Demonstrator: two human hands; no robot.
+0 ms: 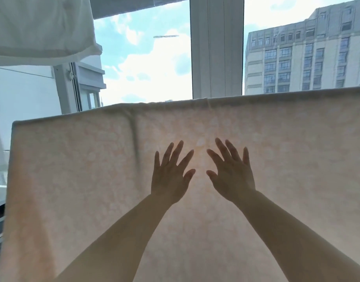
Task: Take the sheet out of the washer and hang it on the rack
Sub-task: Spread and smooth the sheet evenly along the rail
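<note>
A pale pink patterned sheet [73,169] hangs draped over a horizontal rail, its folded top edge running from the left up toward the right. It fills the lower part of the view, lit from behind. My left hand [171,176] is raised flat in front of the sheet's middle with its fingers spread. My right hand [232,174] is held the same way just beside it, fingers apart. Neither hand grips the cloth. A vertical crease shows in the sheet left of my hands. The rail itself is hidden under the fabric.
A white cloth [38,27] hangs overhead at the top left. Behind the sheet stands a window with a white frame post [216,47], sky and a tall grey building [309,58] outside. A window sill and handle are at the left edge.
</note>
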